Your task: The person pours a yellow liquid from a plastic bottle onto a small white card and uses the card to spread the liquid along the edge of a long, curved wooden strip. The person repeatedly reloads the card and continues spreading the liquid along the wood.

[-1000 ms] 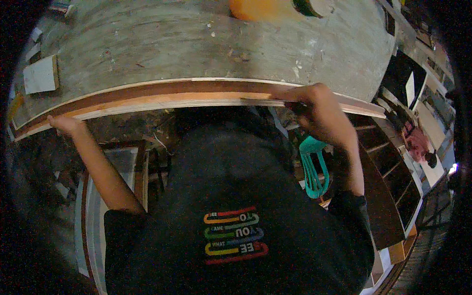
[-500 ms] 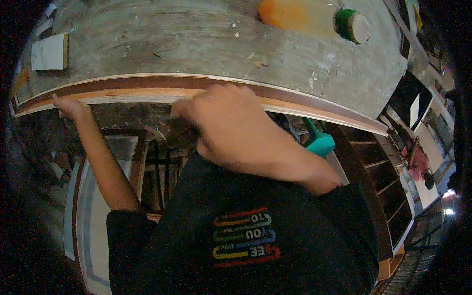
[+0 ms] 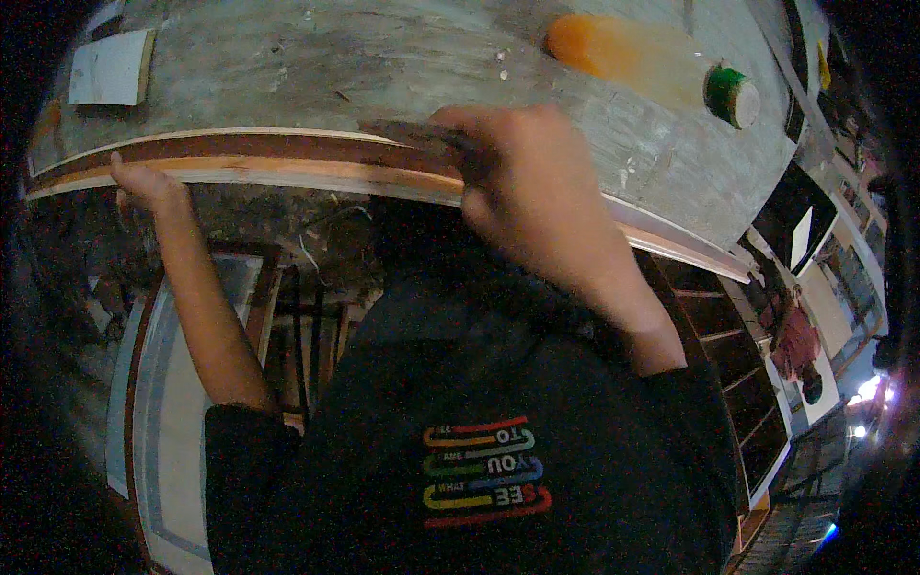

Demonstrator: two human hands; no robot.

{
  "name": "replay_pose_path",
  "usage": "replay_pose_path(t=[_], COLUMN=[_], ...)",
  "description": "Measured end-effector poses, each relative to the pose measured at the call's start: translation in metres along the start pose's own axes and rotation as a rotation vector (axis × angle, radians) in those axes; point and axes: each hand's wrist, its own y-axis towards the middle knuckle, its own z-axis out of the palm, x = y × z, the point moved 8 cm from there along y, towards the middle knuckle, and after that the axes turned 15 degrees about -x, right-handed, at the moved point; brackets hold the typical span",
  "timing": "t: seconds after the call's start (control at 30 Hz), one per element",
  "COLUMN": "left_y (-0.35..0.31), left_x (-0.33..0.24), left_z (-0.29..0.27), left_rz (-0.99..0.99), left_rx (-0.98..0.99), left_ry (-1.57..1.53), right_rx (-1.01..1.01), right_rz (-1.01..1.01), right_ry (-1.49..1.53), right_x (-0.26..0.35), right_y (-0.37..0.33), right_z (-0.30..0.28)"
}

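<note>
1. Two hands on long thin brown-and-pale wooden strip (image 3: pixel 287 163) along near edge of worn grey workbench (image 3: pixel 287 67), frame centre.
2. Left hand (image 3: pixel 144 182), centre left: fingers curled onto strip.
3. Right hand (image 3: pixel 522 182), upper centre: closed over strip, pressing; anything held hidden.
4. Risk, judged: uneven pressure, strip slips off edge.
5. Orange plastic bottle, green cap (image 3: pixel 652 62), upper right.

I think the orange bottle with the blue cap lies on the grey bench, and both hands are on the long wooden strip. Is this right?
Not quite: the cap is green, not blue, as the head view shows. The orange bottle does lie on the grey bench, and the left hand and right hand are on the long wooden strip.
</note>
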Motion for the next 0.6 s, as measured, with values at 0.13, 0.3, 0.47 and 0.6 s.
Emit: replay_pose_path(t=[0.13, 0.3, 0.47, 0.6], left_y=[0.005, 0.002, 0.01, 0.028], left_x=[0.004, 0.006, 0.01, 0.017], left_z=[-0.006, 0.007, 0.002, 0.0], left_rz=[-0.001, -0.03, -0.016, 0.048], left_rx=[-0.098, 0.077, 0.073, 0.081], left_ry=[0.009, -0.076, -0.026, 0.001], right_rx=[0.108, 0.034, 0.036, -0.096], right_rz=[-0.122, -0.185, 0.149, 0.117], right_ry=[-0.094, 0.261, 0.135, -0.159], right_x=[0.032, 0.035, -0.009, -0.021], right_y=[-0.006, -0.025, -0.036, -0.023], right_z=[0.045, 0.024, -0.015, -0.024])
